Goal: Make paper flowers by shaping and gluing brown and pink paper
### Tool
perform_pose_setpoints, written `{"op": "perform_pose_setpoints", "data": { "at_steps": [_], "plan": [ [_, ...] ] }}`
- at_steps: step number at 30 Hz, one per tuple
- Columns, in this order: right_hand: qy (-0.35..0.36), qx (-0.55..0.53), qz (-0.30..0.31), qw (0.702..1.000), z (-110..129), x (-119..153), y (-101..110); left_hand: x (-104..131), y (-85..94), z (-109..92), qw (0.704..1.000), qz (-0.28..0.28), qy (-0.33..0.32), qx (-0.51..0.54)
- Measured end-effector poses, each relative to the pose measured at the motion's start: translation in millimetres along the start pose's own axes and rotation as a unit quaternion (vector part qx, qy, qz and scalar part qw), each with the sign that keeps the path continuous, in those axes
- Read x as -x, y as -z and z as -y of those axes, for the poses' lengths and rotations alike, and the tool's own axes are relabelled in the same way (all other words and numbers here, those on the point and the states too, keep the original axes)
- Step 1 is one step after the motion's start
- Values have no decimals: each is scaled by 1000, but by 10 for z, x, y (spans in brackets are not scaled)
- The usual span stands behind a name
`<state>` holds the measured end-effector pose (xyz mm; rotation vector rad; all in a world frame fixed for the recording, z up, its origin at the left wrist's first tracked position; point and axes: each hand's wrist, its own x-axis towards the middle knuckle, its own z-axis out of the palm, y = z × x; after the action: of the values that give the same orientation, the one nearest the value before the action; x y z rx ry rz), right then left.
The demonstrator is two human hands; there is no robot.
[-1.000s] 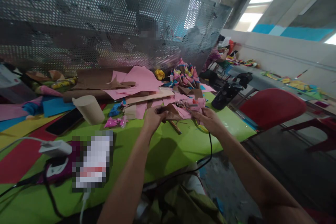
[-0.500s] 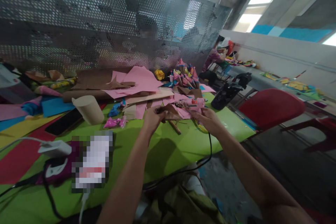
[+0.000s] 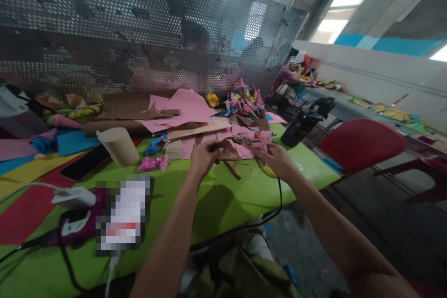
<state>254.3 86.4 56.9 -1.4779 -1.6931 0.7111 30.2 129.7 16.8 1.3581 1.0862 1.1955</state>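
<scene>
Brown paper (image 3: 228, 150) is pinched in my left hand (image 3: 204, 158), whose fingers are bent together at its left end. My right hand (image 3: 277, 160) is at the right end of the paper, fingers closed on something I cannot make out beside pink paper pieces (image 3: 246, 150). A rolled pink piece (image 3: 266, 138) lies just behind that hand. Below the paper a thin brown stick (image 3: 233, 170) rests on the green table (image 3: 223, 200). Pink sheets (image 3: 190, 106) and a bunch of pink and brown paper cones (image 3: 246, 102) stand farther back.
A beige paper roll (image 3: 118, 146), dark phone (image 3: 85, 163), blurred phone (image 3: 124, 214) and white charger (image 3: 73, 197) are on the left. A black bottle (image 3: 300, 125) stands at the right edge, near a red chair (image 3: 361, 146). A cable (image 3: 280, 198) hangs below my right hand. A person (image 3: 284, 77) sits farther back.
</scene>
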Motion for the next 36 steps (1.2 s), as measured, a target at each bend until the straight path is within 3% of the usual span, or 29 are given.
{"op": "perform_pose_setpoints", "data": {
  "at_steps": [16,36],
  "plan": [
    [-11,45,-4,999,39,33,56,-59,13,103,1000,-20,6,8],
    [-10,75,-9,997,42,84,72,-33,18,37,999,-35,-10,34]
  ]
}}
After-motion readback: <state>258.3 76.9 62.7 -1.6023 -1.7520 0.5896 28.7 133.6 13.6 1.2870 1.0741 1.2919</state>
